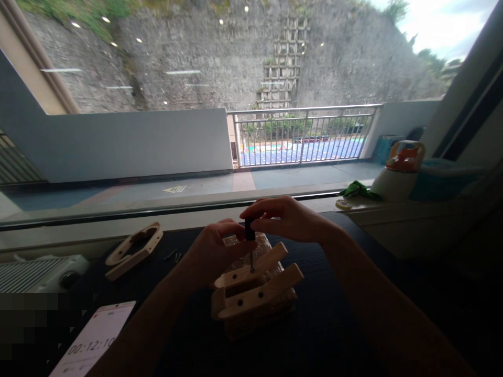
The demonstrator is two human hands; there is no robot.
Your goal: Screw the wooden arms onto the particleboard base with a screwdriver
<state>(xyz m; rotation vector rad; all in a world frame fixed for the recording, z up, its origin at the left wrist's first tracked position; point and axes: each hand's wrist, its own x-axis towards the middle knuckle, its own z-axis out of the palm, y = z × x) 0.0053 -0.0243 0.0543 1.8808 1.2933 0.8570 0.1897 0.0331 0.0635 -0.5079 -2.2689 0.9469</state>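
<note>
Both of my hands are at a screwdriver with a black handle, which stands upright. My right hand pinches the top of the handle. Lower down, the fingers of my left hand close round the handle from the left. The thin metal shaft reaches down to a hole in a pale wooden frame. This frame has two parallel arms with several dark holes. It rests on a block wrapped in clear bubble wrap, on the dark table.
Left on the table lie another wooden frame and several loose screws. A phone showing a timer is at the lower left, near a white heater. On the right sill are a green cloth, a tape roll and a white container.
</note>
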